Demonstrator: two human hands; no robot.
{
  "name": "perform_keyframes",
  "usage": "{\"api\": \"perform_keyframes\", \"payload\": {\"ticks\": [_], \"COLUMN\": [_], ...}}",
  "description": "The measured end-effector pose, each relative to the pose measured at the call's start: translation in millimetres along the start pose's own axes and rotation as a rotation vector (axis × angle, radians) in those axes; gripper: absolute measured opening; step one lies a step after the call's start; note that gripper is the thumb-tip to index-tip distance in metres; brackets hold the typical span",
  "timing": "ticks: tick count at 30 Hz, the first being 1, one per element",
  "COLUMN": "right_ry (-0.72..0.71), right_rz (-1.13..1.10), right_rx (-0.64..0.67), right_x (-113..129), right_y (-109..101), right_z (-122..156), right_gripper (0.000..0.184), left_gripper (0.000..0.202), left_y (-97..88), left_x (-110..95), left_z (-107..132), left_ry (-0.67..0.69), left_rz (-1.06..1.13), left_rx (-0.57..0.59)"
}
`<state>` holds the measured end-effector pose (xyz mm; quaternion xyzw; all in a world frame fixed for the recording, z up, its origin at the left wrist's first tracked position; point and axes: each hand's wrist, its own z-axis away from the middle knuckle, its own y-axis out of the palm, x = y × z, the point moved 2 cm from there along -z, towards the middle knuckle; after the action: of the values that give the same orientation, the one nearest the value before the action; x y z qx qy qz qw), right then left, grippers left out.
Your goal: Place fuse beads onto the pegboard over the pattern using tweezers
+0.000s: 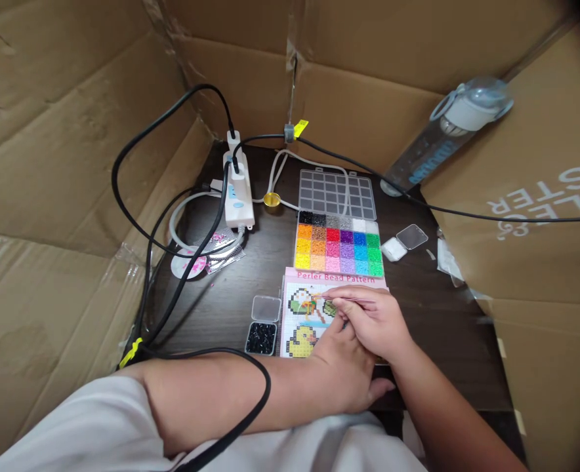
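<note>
My right hand (381, 321) is closed in a pinch on thin tweezers (361, 299). Their tip points left, over the upper drawings of a Perler bead pattern sheet (336, 276). Orange and green bits show on the sheet near the tip; whether a bead is in the tweezers is too small to tell. My left hand (346, 370) lies across the lower part of the sheet, thumb stretched away, its other fingers partly hidden under my right hand. A yellow duck pattern (302, 341) shows left of it. Just beyond the sheet stands a sorted bead box (339, 246) with many colours.
Left of the sheet is a small case of black beads (261, 339); a small case of white beads (394, 249) lies right. A power strip (238, 196), black cables (172, 308), a gold cup (271, 200) and a water bottle (437, 141) stand farther back. Cardboard walls (359, 98) surround the table.
</note>
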<state>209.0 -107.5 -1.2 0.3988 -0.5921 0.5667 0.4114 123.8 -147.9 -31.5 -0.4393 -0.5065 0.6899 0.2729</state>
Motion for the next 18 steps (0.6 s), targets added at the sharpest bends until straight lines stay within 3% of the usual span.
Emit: {"api": "perform_keyframes", "payload": {"ticks": [6, 18], "right_ry": [-0.025, -0.011], "right_rz": [0.052, 0.076], "right_rx": [0.059, 0.085], "right_x": [-0.1, 2.8], "right_y": [0.6, 0.7], "right_z": [-1.8, -4.3], "right_gripper": [0.02, 0.02], "left_gripper": [0.072, 0.071], "left_y": [-1.0, -4.3], "left_x": [-0.6, -0.7], "left_z": [-0.4, 0.5], "left_ry": [-0.002, -0.002], "left_rz": [-0.015, 0.024], "left_rx": [0.066, 0.062]}}
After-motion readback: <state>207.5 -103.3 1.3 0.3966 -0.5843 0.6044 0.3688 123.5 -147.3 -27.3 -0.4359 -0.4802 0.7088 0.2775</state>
